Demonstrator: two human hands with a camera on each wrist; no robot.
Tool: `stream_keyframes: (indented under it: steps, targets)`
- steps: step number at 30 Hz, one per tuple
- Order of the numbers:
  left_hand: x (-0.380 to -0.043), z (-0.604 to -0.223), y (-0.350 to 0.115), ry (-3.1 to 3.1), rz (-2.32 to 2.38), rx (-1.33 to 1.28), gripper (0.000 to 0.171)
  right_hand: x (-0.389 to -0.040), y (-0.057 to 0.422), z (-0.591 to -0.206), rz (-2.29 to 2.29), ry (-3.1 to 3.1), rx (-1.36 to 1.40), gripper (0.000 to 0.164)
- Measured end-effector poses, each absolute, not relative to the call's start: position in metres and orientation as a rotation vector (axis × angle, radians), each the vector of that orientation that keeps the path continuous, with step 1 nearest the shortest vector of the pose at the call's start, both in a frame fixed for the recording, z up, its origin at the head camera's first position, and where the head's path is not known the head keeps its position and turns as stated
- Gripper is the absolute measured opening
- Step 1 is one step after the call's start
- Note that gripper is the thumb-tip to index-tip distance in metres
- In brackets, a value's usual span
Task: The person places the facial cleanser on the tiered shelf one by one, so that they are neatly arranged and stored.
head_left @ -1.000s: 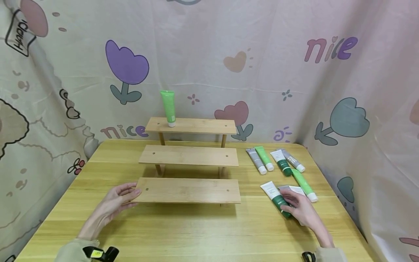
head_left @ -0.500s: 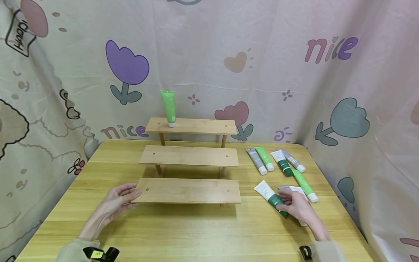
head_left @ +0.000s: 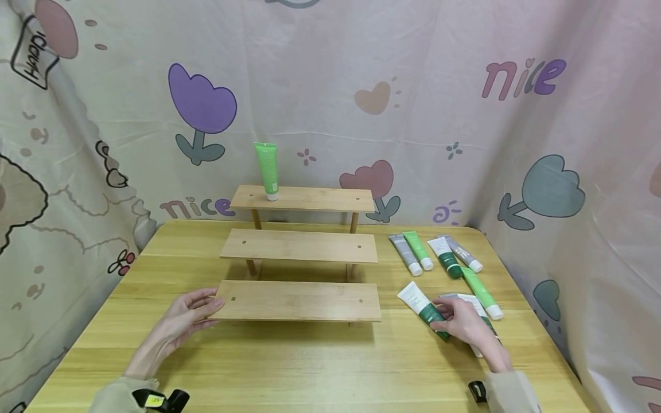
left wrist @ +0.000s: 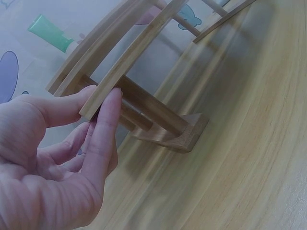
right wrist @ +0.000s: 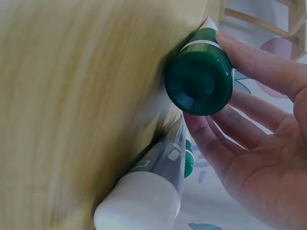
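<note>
- Hanging at back and sides: one backdrop cloth [head_left: 310, 74], soft, lightly creased, printed with flowers and lettering.
- Table [head_left: 258, 367]: flat, smooth, yellowish wood grain.
- Three-tier rack [head_left: 299, 246], standing on the table: rigid, probably light enough to shift if knocked; board ends offer the natural hold. Pale wood, thin rectangular boards, slim posts.
- Left hand [head_left: 183, 312]: nearly closed, thumb and fingers pinching the left end of the lowest board [head_left: 299, 301].
- Right hand [head_left: 465, 327]: partly closed, thumb and fingers about the capped end of the held tube.
- Held tube [head_left: 419, 303], right of the lowest board and apart from it, lying aslant; whether fully clear of the table, cannot tell. Likely light, squeezable, somewhat slick; firmest hold at the round dark-green cap [right wrist: 199, 86]. White body turning green, flattening to a wide crimp.
- Standing light-green tube [head_left: 267, 166], cap down, left part of top board; likely easily tipped.
- Loose tubes, lying right: grey tube [head_left: 405, 255], white-and-green tube [head_left: 445, 258], others; some partly covered by the right hand.
- Screw heads [head_left: 233, 299]: small, round, set in the boards.
</note>
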State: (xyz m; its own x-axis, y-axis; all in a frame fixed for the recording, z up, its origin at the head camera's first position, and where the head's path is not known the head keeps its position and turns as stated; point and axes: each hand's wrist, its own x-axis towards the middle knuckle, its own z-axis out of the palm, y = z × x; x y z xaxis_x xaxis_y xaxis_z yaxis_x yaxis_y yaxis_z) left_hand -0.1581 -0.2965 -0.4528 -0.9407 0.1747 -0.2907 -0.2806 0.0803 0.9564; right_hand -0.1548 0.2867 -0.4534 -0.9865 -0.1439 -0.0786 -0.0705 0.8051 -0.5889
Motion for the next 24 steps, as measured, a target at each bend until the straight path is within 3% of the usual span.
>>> stream_keyframes:
  steps: [24]
  targets:
    - [-0.157, -0.451, -0.295, 2.035, 1.939, -0.107, 0.073, -0.163, 0.283, -0.445, -0.947, 2.926, -0.160, 0.051]
